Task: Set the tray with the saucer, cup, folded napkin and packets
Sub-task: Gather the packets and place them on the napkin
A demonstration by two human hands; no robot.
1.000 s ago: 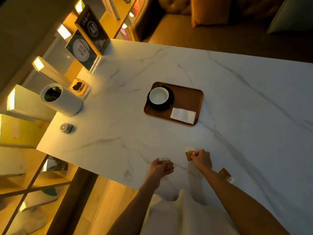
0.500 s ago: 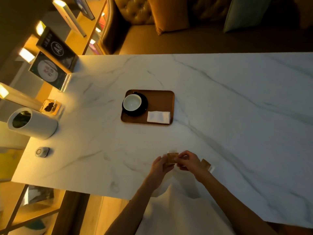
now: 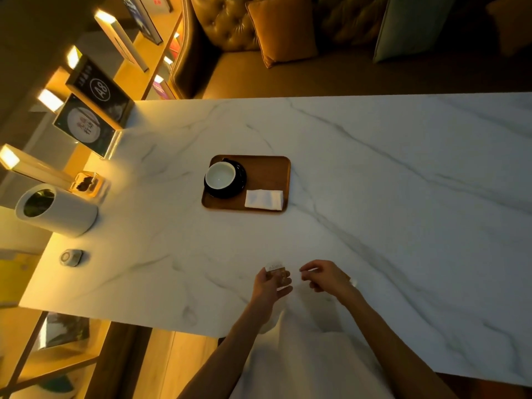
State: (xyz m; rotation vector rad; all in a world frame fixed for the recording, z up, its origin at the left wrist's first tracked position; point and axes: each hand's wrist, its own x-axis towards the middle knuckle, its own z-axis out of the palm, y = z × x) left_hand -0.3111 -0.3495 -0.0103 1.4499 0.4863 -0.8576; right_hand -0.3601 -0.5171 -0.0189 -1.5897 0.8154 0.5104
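Note:
A brown wooden tray (image 3: 266, 171) lies in the middle of the white marble table (image 3: 374, 197). On its left part stands a white cup (image 3: 220, 175) on a black saucer (image 3: 240, 184). A folded white napkin (image 3: 264, 200) lies in the tray's near right corner. Near the table's front edge my left hand (image 3: 269, 285) grips small brown packets (image 3: 279, 273). My right hand (image 3: 324, 276) hovers just right of them, fingers loosely curled with nothing in them. A pale corner of another packet (image 3: 352, 282) peeks out behind my right wrist.
At the table's left end stand a white cylindrical container (image 3: 54, 210), a small round device (image 3: 70, 257), a little box (image 3: 87, 184) and two dark sign cards (image 3: 95, 110). Lit shelves run along the left. A leather sofa with cushions (image 3: 282, 33) lies beyond the far edge.
My hands came together and the right hand passed its packet to the left. The right hand has now drawn away with nothing in it. The camera view has shifted.

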